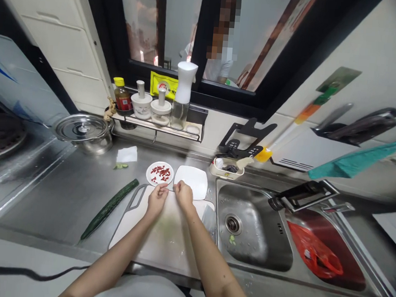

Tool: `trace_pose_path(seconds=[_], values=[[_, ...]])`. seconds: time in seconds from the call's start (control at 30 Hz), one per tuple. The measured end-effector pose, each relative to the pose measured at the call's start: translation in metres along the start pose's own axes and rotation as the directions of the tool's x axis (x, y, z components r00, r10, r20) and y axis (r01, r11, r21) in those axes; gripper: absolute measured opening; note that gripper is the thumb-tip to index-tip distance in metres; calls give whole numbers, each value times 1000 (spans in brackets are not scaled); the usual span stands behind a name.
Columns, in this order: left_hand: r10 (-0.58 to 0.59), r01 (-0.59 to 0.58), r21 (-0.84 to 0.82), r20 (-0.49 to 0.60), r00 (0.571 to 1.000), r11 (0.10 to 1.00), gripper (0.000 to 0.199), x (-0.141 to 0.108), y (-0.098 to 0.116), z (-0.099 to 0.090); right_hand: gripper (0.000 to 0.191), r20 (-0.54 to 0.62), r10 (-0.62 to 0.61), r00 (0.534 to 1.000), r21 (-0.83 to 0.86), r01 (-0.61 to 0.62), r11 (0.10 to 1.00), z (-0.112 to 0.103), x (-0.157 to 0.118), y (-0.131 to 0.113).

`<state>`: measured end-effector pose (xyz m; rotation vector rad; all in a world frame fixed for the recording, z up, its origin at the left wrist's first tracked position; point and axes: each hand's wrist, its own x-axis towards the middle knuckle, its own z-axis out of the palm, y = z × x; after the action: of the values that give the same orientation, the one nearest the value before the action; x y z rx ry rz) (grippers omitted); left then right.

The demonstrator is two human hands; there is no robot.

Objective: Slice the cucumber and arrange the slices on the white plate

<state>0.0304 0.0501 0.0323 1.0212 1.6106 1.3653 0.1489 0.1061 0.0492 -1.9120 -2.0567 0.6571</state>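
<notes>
My left hand [158, 199] is above the far edge of the white cutting board [128, 227], just below a small white plate [148, 175] of chopped red pieces that look like chilli. Its fingers are curled and pinched together. Close to its right, my right hand [183, 195] overlaps the near-left corner of a square white plate [196, 181], fingers closed. Whatever either hand might hold is too small or hidden to make out. Beside my right forearm, a broad grey blade [209, 220] lies on the board, partly covered. A whole cucumber [110, 210] rests on the steel counter to the left.
Right of the board is a steel sink [261, 256], with a red plastic bag [316, 254] in its second basin. A lidded steel pot [95, 142] stands back left. Jars and bottles line a wall rack [141, 122]. Beyond the window is a person [221, 70].
</notes>
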Motion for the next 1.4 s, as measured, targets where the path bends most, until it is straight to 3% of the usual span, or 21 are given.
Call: trace_pose_path(seconds=[0.13, 0.27, 0.37, 0.47, 0.63, 0.73, 0.9, 1.07, 1.27, 1.4], values=[[24, -17, 80, -92, 995, 997, 34, 4, -9, -26, 18, 13, -141, 990, 263, 133, 956, 20, 11, -23], [94, -53, 244, -160, 983, 968, 34, 13, -21, -57, 31, 2, -182, 983, 417, 164, 894, 27, 12, -17], [203, -96, 439, -203, 958, 894, 31, 19, -29, -83, 33, -33, -141, 990, 469, 140, 872, 28, 8, 1], [218, -78, 529, -206, 954, 845, 31, 23, -34, -103, 34, -26, -132, 991, 522, 126, 844, 32, 9, 9], [210, -56, 566, -210, 955, 823, 32, 23, -36, -118, 31, 7, -297, 955, 507, 253, 824, 41, 25, -7], [227, -65, 652, -167, 960, 756, 30, 23, -33, -126, 31, 33, -320, 947, 494, 263, 829, 43, 29, -14], [166, 3, 806, -126, 978, 591, 32, 24, -35, -142, 37, -70, -180, 981, 523, 190, 831, 35, 22, -7], [87, 8, 867, -59, 994, 498, 42, 26, -42, -153, 35, -190, 17, 982, 509, 84, 857, 15, 1, 24], [59, -15, 897, -12, 998, 442, 44, 28, -44, -161, 39, -234, 189, 954, 435, -71, 898, -18, -64, 79], [62, -45, 905, 21, 998, 422, 44, 28, -43, -164, 41, -162, 282, 946, 272, -232, 934, -43, -116, 100]])
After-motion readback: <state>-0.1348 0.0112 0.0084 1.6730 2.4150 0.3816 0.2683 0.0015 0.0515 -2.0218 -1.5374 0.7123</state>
